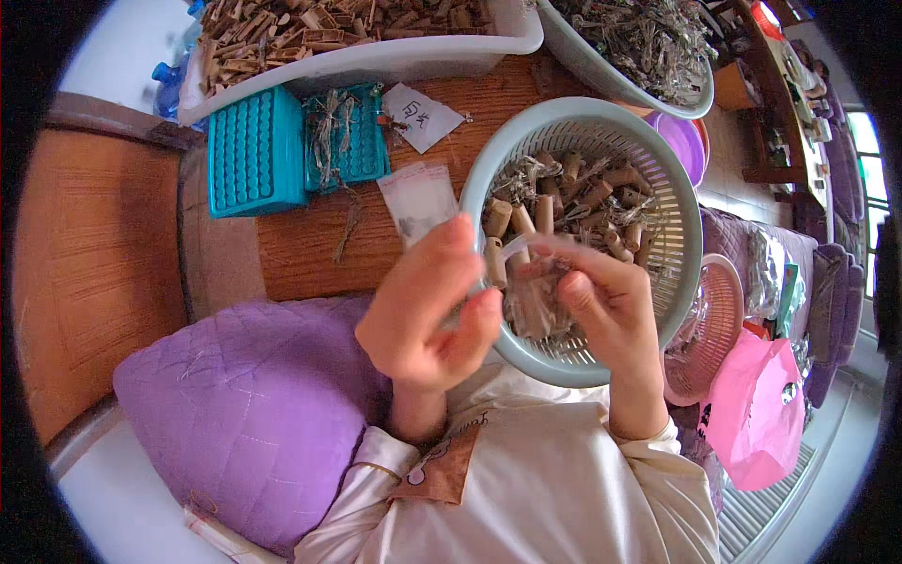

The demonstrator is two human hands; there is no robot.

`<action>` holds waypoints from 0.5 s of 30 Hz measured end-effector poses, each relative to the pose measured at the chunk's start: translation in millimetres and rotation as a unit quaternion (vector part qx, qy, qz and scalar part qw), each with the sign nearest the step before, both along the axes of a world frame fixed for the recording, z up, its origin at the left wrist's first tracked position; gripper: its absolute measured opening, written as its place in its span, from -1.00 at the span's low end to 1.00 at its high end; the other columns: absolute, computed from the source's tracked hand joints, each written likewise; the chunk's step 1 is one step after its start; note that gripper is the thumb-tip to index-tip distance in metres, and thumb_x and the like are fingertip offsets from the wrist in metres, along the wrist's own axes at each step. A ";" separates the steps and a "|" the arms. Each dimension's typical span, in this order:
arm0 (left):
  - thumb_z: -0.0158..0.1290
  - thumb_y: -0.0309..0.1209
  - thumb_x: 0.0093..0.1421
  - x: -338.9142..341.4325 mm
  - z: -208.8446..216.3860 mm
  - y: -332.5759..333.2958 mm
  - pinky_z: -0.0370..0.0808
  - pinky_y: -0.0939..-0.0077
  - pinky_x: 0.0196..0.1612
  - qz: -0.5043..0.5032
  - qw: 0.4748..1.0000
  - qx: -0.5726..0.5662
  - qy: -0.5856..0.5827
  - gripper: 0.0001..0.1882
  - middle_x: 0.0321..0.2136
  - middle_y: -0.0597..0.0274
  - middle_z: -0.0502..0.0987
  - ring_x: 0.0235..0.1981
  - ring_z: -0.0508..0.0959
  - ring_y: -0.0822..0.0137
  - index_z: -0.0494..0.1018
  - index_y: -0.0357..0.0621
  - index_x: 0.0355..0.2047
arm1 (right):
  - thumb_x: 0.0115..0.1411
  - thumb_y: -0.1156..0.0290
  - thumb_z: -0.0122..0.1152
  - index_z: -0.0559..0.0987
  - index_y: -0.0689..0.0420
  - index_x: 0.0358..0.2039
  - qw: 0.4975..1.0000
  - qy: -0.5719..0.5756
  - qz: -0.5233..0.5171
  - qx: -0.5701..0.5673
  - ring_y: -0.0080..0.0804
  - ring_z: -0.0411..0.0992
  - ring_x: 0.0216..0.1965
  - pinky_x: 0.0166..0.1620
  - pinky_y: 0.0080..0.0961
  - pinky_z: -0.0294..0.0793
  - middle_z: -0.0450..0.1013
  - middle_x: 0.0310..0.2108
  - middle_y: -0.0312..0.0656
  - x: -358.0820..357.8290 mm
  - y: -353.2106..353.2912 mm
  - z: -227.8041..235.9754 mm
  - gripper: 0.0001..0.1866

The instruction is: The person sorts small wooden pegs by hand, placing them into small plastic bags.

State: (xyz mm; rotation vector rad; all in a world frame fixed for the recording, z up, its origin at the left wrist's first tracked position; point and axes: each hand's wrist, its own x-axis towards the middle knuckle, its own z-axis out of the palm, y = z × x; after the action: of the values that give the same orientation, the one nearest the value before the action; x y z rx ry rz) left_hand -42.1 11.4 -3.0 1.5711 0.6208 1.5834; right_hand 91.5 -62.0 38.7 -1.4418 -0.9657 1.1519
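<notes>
A clear plastic bag (536,299) with something in it hangs over the grey-green basket (691,273), and my right hand (611,296) is closed on its upper edge. What fills the bag is blurred. Just left of the basket's rim is my left hand (423,305), smeared a little by motion, its index finger and thumb apart and nothing plain between them. Inside the basket lie several brown cylindrical pieces (594,195) mixed with thin silvery strands. Flat clear bags (418,199) rest on the wooden table beyond my left hand.
A white bin (451,54) of brown pieces stands at the back, beside a tub (691,99) of silvery strands. Teal trays (254,155) and a paper slip (423,117) lie on the table. A purple quilted cushion (254,404) is left; a pink bag (756,404) and pink basket (728,291) are right.
</notes>
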 end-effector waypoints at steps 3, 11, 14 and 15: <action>0.12 -0.59 -0.20 0.0 2.2 4.0 0.44 0.33 -0.14 -0.039 0.984 0.143 0.094 -0.72 -0.25 0.00 0.43 -0.17 0.44 0.03 0.46 -0.28 -0.38 | 0.07 0.52 0.01 0.39 0.18 -0.09 0.987 -0.148 0.038 -0.048 -0.56 0.40 -0.48 -0.40 -0.63 0.36 0.46 -0.46 -0.14 -1.9 -2.8 -1.1 -0.66; 0.07 -0.62 -0.18 9.6 -3.1 4.6 0.46 0.42 -0.20 -0.047 0.971 0.110 0.205 -0.80 -0.37 0.14 0.48 -0.24 0.48 0.16 0.47 -0.24 -0.45 | -0.12 0.53 0.09 0.44 0.17 -0.22 0.862 -0.500 0.057 0.068 -0.36 0.36 -0.56 -0.43 -0.45 0.27 0.38 -0.61 -0.24 -11.8 2.3 -2.8 -0.65; 0.02 -0.66 -0.18 9.9 -6.7 6.2 0.47 0.47 -0.25 -0.057 0.973 0.047 0.216 -0.85 -0.47 0.15 0.51 -0.33 0.53 0.23 0.48 -0.24 -0.53 | -0.17 0.50 0.09 0.44 0.13 -0.23 0.816 -0.570 0.060 0.081 -0.42 0.33 -0.56 -0.41 -0.48 0.23 0.36 -0.62 -0.31 -12.2 0.1 -12.2 -0.63; 0.01 -0.66 -0.18 9.8 -8.7 7.5 0.47 0.49 -0.26 -0.070 0.973 0.019 0.221 -0.86 -0.50 0.14 0.50 -0.35 0.53 0.25 0.47 -0.24 -0.54 | -0.18 0.50 0.08 0.44 0.10 -0.22 0.806 -0.583 0.057 0.086 -0.43 0.32 -0.56 -0.41 -0.50 0.22 0.35 -0.63 -0.33 -12.3 -0.5 -13.5 -0.60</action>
State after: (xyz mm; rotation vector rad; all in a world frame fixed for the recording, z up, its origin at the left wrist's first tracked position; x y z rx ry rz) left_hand -32.3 18.9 -11.7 1.9709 0.7004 1.1514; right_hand 79.2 -62.4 25.2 -1.9403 -1.9365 0.0873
